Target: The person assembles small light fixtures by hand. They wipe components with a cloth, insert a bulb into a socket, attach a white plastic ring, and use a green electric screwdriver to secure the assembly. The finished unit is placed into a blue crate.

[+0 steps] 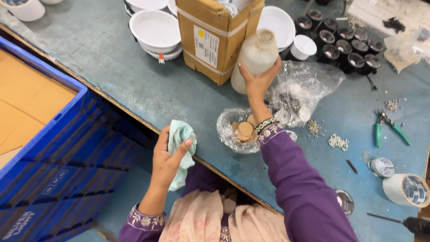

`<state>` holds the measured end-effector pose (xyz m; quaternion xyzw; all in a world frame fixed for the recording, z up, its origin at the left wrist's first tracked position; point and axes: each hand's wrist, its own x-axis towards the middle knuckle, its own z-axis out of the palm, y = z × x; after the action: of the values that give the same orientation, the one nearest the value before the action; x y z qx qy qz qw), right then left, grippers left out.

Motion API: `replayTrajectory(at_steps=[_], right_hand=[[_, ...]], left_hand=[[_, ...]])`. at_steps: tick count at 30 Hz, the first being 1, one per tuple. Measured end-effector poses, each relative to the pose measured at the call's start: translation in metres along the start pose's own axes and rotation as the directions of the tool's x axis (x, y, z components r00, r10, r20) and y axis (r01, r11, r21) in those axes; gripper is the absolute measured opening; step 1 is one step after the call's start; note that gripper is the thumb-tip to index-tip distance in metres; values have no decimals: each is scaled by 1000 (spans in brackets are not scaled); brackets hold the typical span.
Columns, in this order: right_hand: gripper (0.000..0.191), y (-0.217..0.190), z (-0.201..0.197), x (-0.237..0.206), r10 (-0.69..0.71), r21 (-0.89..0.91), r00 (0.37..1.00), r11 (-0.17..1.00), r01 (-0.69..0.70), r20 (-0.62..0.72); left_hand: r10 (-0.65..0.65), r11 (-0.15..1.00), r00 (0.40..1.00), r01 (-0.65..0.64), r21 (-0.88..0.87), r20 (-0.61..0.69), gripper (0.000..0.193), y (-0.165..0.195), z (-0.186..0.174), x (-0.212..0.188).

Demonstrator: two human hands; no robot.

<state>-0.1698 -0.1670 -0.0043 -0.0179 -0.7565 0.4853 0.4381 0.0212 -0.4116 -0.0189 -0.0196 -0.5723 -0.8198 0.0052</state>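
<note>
My right hand (pixel 259 82) grips a cloudy white plastic bottle (pixel 254 56) from below, holding it tilted above the blue-grey table (pixel 112 67) beside a cardboard box (pixel 213 36). My left hand (pixel 166 154) is closed on a crumpled pale green cloth (pixel 180 148), held off the table's front edge above my lap. Under my right wrist lies a clear plastic bag (pixel 235 130) holding round tan discs. A larger clear bag (pixel 304 87) of small round parts sits just right of the bottle.
White round fixture housings (pixel 154 31) stand at the back left, black ones (pixel 345 47) at the back right. Green-handled pliers (pixel 387 127), piles of small screws (pixel 338 142) and tape rolls (pixel 407 189) lie on the right. A blue crate (pixel 62 166) stands at the left.
</note>
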Motion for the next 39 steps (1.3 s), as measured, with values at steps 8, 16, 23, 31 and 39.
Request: replayTrajectory(at_steps=[8, 16, 23, 31, 39], right_hand=[[90, -30, -118, -52, 280, 176, 833, 898, -402, 477], [31, -74, -350, -170, 308, -168, 947, 942, -290, 91], [84, -58, -389, -234, 320, -397, 938, 850, -347, -135], [74, -39, -358, -212, 352, -477, 932, 807, -349, -86], [76, -96, -330, -214, -10, -365, 971, 926, 99, 238]], left_hand=[[19, 989, 989, 3, -146, 145, 26, 2, 16, -8], [-55, 984, 985, 26, 178, 164, 27, -6, 21, -20], [-212, 922, 871, 328, -204, 443, 23, -2, 57, -28], [-340, 930, 851, 241, 277, 400, 13, -21, 103, -77], [108, 641, 431, -719, 269, 896, 40, -11, 133, -102]])
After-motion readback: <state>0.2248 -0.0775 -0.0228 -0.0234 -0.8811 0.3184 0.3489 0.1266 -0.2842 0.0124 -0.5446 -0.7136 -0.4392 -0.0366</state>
